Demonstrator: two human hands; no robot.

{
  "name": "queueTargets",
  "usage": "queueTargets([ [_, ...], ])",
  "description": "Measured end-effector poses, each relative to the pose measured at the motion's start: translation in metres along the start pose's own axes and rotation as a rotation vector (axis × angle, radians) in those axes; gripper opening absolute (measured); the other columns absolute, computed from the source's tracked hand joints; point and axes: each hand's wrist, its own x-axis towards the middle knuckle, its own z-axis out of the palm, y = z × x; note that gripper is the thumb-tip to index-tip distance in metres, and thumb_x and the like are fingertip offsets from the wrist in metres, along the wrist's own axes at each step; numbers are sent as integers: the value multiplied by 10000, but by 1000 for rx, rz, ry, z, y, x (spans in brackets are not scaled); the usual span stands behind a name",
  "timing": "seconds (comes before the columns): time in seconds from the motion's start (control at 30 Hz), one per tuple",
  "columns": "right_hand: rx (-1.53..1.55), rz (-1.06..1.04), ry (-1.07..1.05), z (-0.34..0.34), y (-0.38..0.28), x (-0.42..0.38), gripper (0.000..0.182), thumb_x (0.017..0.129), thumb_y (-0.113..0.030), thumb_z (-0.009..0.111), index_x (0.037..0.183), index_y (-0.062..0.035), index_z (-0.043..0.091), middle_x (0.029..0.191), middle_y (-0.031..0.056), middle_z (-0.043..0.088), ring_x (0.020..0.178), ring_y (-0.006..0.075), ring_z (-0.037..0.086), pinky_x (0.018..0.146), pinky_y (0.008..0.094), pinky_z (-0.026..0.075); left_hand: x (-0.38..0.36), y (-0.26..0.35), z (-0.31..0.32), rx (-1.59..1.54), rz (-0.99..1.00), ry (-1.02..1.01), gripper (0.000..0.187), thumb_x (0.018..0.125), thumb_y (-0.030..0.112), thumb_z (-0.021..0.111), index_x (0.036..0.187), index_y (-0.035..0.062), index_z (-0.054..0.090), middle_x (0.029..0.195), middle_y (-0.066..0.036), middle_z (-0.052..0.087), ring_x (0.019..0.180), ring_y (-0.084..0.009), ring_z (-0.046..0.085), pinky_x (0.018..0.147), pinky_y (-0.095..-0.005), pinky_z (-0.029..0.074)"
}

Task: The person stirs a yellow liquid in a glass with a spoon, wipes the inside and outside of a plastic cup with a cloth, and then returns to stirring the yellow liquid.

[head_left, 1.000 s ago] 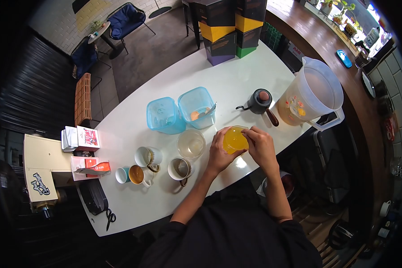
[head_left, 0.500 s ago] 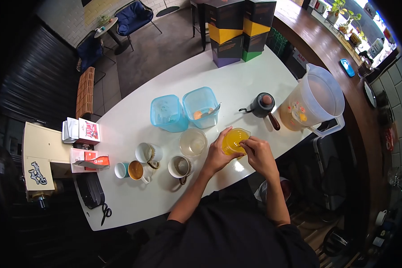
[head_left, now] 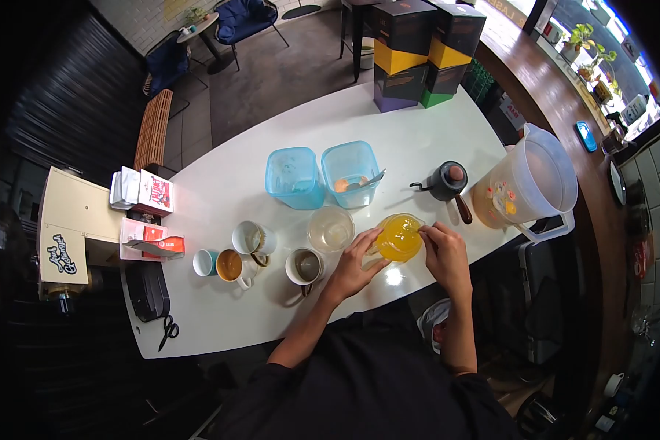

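A clear cup of yellow liquid [head_left: 400, 238] is at the near edge of the white table. My left hand [head_left: 353, 265] grips its left side, thumb low and fingers higher up. At the right rim of the cup, my right hand [head_left: 447, 253] has thumb and fingertips pinched together; what is between them, if anything, is too small to make out. Just left of the cup stands a clear round bowl [head_left: 331, 229]. Behind are two blue plastic tubs [head_left: 295, 192], the right one holding an orange scoop-like thing and a spoon handle [head_left: 376, 178].
Several mugs [head_left: 304, 267] stand left of my hands. To the right are a dark pot with a wooden handle [head_left: 447, 181] and a large plastic pitcher [head_left: 517, 187]. Stacked boxes [head_left: 403, 55] sit at the far edge, scissors [head_left: 169, 331] at the near left corner.
The view has shifted, so the table things appear slightly to the right. My right hand has moved from over the liquid to the cup's right rim. The left hand still grips the cup.
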Motion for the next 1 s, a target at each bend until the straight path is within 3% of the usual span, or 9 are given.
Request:
queueTargets([
  [0.1,35,-8,-61,-4,-3,-4,102,899,9,654,969,39,722,784,178,630,629,335,616,603,389,470,-3,3,1,-114,-81,35,611,891,131,768,1432,9,512,1292,-170,610,1227,-254,622,1107,-409,471],
  [0.17,71,-13,-95,-2,-5,-4,101,898,9,659,967,44,724,789,180,640,624,330,619,598,385,470,-2,4,1,-153,-110,39,553,911,128,746,1409,12,534,1095,-126,667,1059,-203,678,1074,-413,496],
  [0.3,147,-25,-123,9,-9,-1,104,899,6,667,973,45,729,814,178,665,632,311,642,595,376,478,0,7,1,-140,-118,21,561,910,132,747,1417,19,533,915,-68,656,913,-157,655,1033,-376,507],
  [0.37,153,-32,-108,11,-10,2,107,899,6,669,980,42,730,825,177,671,639,306,650,596,377,482,1,4,4,-122,-96,28,604,902,150,763,1440,23,521,828,-41,607,822,-133,609,936,-337,518],
  [0.43,141,-9,-91,11,-11,7,119,884,-23,653,963,28,726,863,187,669,760,394,660,686,439,519,3,5,3,-118,-97,12,637,896,156,770,1460,24,503,820,-40,594,805,-128,589,895,-326,512],
  [0.53,30,-49,-37,11,-5,9,124,909,-4,650,1003,28,725,814,175,649,680,344,654,641,403,500,5,7,3,-109,-89,-5,696,889,163,780,1496,27,467,810,-40,578,781,-121,565,831,-306,502],
  [0.87,50,15,-96,3,-12,1,131,893,5,648,992,36,728,826,184,654,721,372,657,661,412,505,15,11,5,-77,-192,-91,813,889,206,793,1555,35,358,902,-80,648,806,-133,606,772,-302,518],
  [1.0,126,-9,-122,13,-10,2,127,865,-18,645,955,10,730,860,177,667,774,391,666,700,441,527,16,9,8,-98,-137,-61,818,884,229,803,1548,31,369,902,-81,647,798,-133,601,763,-297,517],
])
